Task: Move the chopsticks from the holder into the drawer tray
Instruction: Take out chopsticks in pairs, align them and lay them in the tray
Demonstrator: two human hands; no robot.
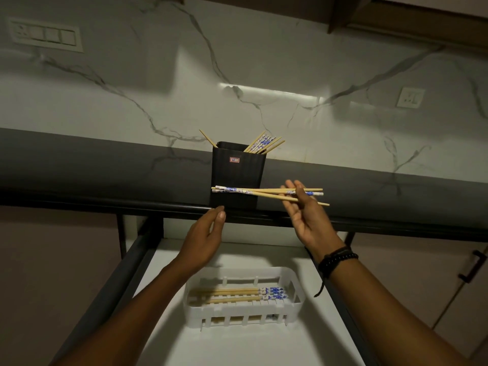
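Chopsticks (264, 192), a small bunch, lie crosswise in the air right in front of the black holder (235, 175). Their long axis runs left to right, with most of the blue patterned ends pointing left. The right hand (306, 217) pinches them near the right-hand end, thumb on top and fingers underneath. The left hand (204, 233) is relaxed and spread, holding nothing, and floats just under the bunch's free left tips, so it's the nearer one for steadying that end. Leftover sticks (264, 143) poke out of the holder on the grey tabletop (369, 186). Straight below the hands is the white tray (237, 311) in the open drawer (237, 347), with stored sticks (237, 293) lying left to right too. Looks to me like the bunch lines up with the tray, so the next bit is mostly a straight drop down and toward the body, no turning needed.
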